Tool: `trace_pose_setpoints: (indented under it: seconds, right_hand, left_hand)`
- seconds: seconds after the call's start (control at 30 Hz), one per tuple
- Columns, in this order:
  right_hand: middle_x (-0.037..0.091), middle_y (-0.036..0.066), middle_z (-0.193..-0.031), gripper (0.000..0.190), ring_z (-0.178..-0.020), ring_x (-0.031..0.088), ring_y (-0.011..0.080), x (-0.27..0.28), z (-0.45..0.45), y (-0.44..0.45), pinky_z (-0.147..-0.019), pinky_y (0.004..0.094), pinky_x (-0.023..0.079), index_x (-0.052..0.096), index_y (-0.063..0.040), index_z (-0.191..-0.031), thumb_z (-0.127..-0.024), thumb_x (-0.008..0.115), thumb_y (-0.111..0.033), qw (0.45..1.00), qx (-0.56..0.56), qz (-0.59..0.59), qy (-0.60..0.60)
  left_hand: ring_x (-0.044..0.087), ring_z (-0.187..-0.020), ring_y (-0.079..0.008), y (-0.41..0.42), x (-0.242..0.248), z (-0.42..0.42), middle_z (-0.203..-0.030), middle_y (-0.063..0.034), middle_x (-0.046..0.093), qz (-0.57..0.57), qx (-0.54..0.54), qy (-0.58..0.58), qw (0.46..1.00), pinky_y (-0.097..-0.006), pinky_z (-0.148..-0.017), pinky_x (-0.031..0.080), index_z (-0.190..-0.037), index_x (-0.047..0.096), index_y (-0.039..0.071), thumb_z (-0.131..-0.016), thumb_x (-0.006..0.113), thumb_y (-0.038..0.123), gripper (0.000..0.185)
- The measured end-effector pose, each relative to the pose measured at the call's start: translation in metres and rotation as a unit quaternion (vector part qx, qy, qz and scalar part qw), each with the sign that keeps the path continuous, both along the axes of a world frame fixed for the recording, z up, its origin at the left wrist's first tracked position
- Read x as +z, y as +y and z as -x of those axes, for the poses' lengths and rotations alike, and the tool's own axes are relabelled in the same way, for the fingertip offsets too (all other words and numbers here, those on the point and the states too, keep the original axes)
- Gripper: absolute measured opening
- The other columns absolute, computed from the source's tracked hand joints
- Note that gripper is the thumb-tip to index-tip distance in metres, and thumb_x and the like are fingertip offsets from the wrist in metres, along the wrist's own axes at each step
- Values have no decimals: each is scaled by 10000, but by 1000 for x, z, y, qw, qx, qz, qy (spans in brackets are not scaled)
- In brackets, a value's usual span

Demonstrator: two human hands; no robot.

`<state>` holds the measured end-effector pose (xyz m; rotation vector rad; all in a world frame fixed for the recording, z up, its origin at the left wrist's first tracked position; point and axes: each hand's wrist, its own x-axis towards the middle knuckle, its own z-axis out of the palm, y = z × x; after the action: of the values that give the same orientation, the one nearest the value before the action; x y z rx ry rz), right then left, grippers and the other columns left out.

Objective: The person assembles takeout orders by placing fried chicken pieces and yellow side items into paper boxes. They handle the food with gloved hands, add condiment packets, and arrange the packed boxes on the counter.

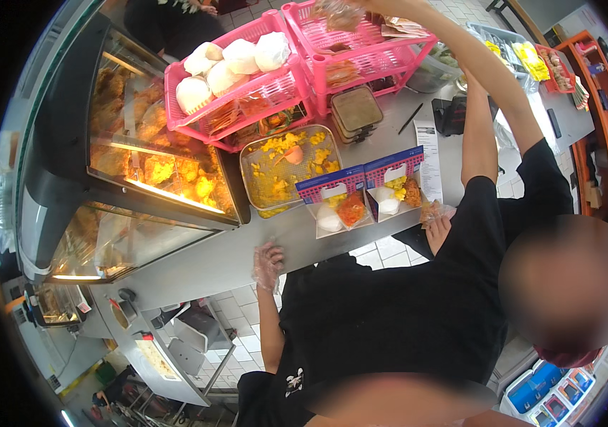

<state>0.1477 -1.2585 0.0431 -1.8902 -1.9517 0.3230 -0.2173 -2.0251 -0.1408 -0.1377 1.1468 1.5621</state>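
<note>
My left hand [268, 263], in a clear plastic glove, is at the metal counter's front edge, its fingers loosely curled and nothing visible in it. My right arm reaches up across the counter; a co-worker's arm crosses it and my right hand cannot be seen. Two open cardboard meal boxes [330, 232] stand side by side, each with white rice, yellow scrambled egg and fried chicken. Behind them a metal tray [245, 176] holds egg pieces and an orange scoop [293, 155]. A co-worker's hand [439, 230] holds a clear food packet beside the right box.
Pink plastic baskets [304, 74] with wrapped rice portions [195, 95] and packets line the back. A glass food warmer [160, 165] stands left. A lidded metal container [357, 109], a pen [410, 118] and a printed receipt [429, 165] lie behind the boxes. The co-worker stands close at right.
</note>
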Motion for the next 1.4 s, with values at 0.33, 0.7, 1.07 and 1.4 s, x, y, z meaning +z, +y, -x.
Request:
trace_pose_setpoints:
  seconds: [0.33,0.7,1.07,1.4]
  right_hand:
    - [686,125,-1104,522,-1009,658,271,16,10,-53,-885,427,502,661,-49,-1192,-797,802,-359,937,5,-97,337]
    - [692,132,-1038,501,-953,666,250,33,-1,-293,-846,393,514,657,-34,-1175,-802,800,-336,858,122,60,496]
    - [698,139,-972,480,-896,673,229,4,24,-397,-808,360,525,653,-18,-1159,-808,798,-312,840,323,315,301]
    - [687,157,-1005,454,-888,660,299,-5,129,-459,-800,389,514,677,-30,-1111,-778,814,-307,918,302,241,93]
  left_hand:
    - [672,-849,-152,-1,-1,1,-1031,-82,671,-10,4,8,1000,-263,-608,494,-1328,515,84,-1008,421,596,611]
    - [687,-922,-177,-5,-9,7,-1069,-100,685,-43,5,-39,998,-280,-607,491,-1319,531,98,-1037,394,531,535]
    - [673,-969,-167,-1,-4,11,-1059,-81,662,-24,-28,-39,999,-283,-610,497,-1322,520,94,-1035,390,540,547]
    - [667,-993,-182,-6,-10,10,-1068,-95,656,-35,-20,-29,999,-299,-644,516,-1363,503,93,-1014,433,565,591]
